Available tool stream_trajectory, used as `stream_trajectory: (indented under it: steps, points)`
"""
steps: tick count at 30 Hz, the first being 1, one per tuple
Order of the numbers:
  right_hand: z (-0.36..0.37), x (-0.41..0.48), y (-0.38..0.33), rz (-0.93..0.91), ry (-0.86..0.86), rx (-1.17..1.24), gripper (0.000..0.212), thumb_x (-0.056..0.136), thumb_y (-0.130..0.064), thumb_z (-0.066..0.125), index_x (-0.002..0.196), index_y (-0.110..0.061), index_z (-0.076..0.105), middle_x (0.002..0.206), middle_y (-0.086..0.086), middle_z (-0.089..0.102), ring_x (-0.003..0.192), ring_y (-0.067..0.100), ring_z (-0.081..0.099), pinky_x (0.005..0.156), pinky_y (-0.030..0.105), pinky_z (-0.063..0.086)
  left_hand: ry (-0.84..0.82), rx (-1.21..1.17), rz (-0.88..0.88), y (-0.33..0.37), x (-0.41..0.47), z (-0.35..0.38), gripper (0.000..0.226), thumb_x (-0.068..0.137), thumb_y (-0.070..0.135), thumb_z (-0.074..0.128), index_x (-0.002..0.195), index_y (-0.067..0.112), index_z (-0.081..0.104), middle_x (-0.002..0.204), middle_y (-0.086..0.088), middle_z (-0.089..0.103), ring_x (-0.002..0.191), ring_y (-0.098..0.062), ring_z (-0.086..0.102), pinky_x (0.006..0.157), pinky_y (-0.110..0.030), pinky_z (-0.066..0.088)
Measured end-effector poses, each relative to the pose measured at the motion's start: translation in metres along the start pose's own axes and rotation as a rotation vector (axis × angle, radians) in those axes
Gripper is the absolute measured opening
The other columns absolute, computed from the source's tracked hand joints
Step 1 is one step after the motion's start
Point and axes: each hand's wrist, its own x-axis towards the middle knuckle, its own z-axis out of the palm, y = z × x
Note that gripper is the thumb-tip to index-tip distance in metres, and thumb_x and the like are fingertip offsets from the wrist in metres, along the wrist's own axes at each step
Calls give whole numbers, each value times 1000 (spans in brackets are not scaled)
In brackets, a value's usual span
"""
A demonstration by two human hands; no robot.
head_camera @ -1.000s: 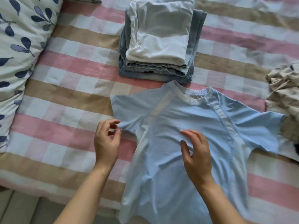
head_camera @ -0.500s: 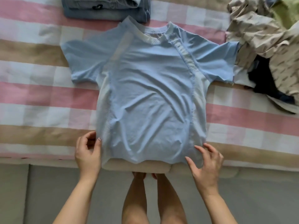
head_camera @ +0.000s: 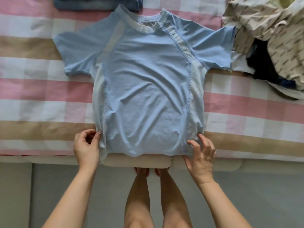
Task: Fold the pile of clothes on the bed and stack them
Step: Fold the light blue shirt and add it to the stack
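Note:
A light blue short-sleeved T-shirt (head_camera: pixel 148 83) lies spread front-up on the striped bed, collar away from me and hem at the bed's near edge. My left hand (head_camera: pixel 86 145) is at the hem's left corner, thumb on the fabric edge and fingers curled, pinching it. My right hand (head_camera: pixel 200 155) rests with spread fingers on the hem's right corner. The stack of folded clothes (head_camera: pixel 98 4), blue-grey, shows only its near edge at the top left. An unfolded pile (head_camera: pixel 271 30) of beige patterned and dark garments lies at the top right, touching the shirt's right sleeve.
The pink, white and tan checked bedsheet (head_camera: pixel 41 96) covers the bed. The mattress edge (head_camera: pixel 263 163) runs across below the hem. My bare legs (head_camera: pixel 156 195) stand against it on a grey floor.
Both hands moved from the shirt's chest and left sleeve down to its hem corners. The view dropped, so the folded stack slid almost out of frame and the unfolded pile came in.

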Motion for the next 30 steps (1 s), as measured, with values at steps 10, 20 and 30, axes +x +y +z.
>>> stream_trajectory:
  steps: [10,20,30]
  points:
    - [-23,8,20,29,155,282,40,93,-29,46,85,1,70,97,19,61,93,25,49,85,30,41,52,-104,-14,-5,-4,-8,9,95,18,50,92,13,44,82,-7,48,72,-19,44,70,-33,35]
    - [-32,-10,38,378,67,521,54,88,-46,41,106,1,60,106,10,50,90,26,55,82,25,43,-87,-224,-81,0,1,-7,19,97,11,44,83,21,52,71,-6,54,54,-2,55,67,-28,48]
    - [-8,-7,9,743,190,707,16,90,-17,58,104,-13,53,102,4,56,97,25,54,80,31,40,182,-126,-178,8,-44,23,40,76,6,73,108,0,49,104,-14,49,93,-19,50,85,-36,45]
